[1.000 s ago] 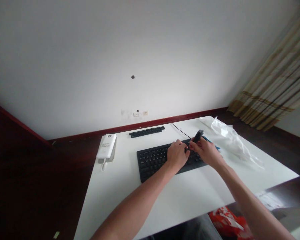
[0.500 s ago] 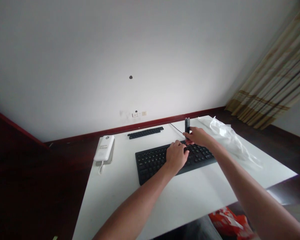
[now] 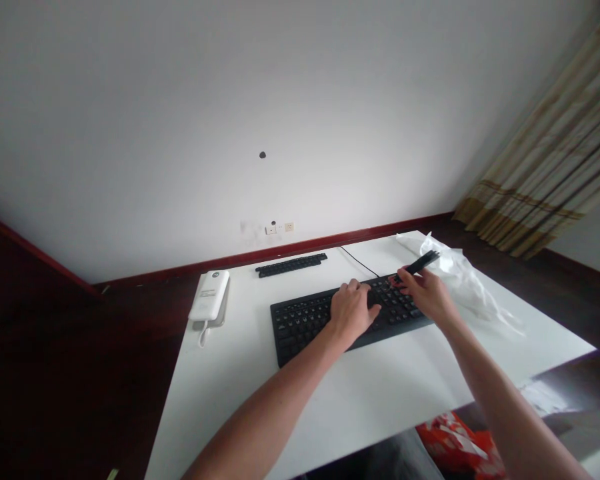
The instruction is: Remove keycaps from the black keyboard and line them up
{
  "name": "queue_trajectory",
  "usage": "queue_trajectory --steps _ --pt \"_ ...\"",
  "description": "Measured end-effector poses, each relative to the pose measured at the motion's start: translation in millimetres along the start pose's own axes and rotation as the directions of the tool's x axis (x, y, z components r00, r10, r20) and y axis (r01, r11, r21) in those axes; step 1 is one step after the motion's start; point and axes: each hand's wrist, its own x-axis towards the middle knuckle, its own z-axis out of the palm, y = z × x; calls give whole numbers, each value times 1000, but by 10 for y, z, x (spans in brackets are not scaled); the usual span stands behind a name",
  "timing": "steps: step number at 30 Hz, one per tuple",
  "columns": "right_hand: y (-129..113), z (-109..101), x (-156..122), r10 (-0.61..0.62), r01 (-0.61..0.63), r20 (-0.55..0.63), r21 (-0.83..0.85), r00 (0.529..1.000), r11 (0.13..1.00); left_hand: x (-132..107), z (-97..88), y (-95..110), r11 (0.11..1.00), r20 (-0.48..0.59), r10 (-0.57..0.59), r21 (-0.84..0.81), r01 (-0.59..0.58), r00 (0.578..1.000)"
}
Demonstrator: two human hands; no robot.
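Note:
A black keyboard [image 3: 303, 320] lies on the white table, its keys facing up. My left hand [image 3: 353, 310] rests on the middle of it, fingers spread and thumb apart, holding nothing. In my right hand [image 3: 425, 290] is a slim black tool [image 3: 423, 262], gripped over the keyboard's right part. The tool tilts, its far end pointing up and right; its lower end is partly hidden by my fingers, and I cannot make out its exact kind. A thin black cable [image 3: 357, 260] runs from the keyboard's back edge.
A strip of black keys [image 3: 291, 265] lies behind the keyboard. At the left of the table [image 3: 380, 407] sits a white power bank [image 3: 210, 295] with a short loop, on a flat pale object. Crumpled clear plastic [image 3: 463, 283] covers part of the right side. A red bag [image 3: 455, 440] is below the front edge.
My right hand has moved right, away from my left hand. The black tool has gone from upright to leaning right. My left hand stays on the keyboard, its thumb now farther out.

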Motion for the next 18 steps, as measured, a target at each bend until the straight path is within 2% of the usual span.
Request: queue_trajectory --steps 3,4,5,7,9,11,14,16,18 --pt "-20 -15 -72 15 -22 -151 -44 988 999 10 -107 46 995 -49 96 -8 -97 994" --pt "-60 -4 -101 -3 -9 -161 -73 987 997 9 -143 77 990 -67 140 -3 -140 988" --pt "-114 20 -137 -30 16 -138 -98 990 995 6 -175 113 985 -81 175 7 -175 981" --pt "-251 100 -227 -96 97 16 -125 995 987 -5 -219 182 980 -101 200 33 -198 974" --pt "-402 200 -334 -132 156 130 -190 983 969 -14 -235 220 984 -116 175 50 -170 978" --pt "-537 282 -437 -134 167 160 -212 978 963 -13 -235 205 992 -120 126 46 -121 985" --pt "-650 314 -527 -235 272 273 -105 933 956 21 -246 84 999 -121 45 -22 -48 992" --pt "-632 280 -534 -337 350 246 -11 909 937 71 -284 -53 997 -141 -16 -80 4 990" --pt "-528 229 -513 -382 390 163 -17 910 921 132 -358 -237 985 -189 -84 -166 53 978"
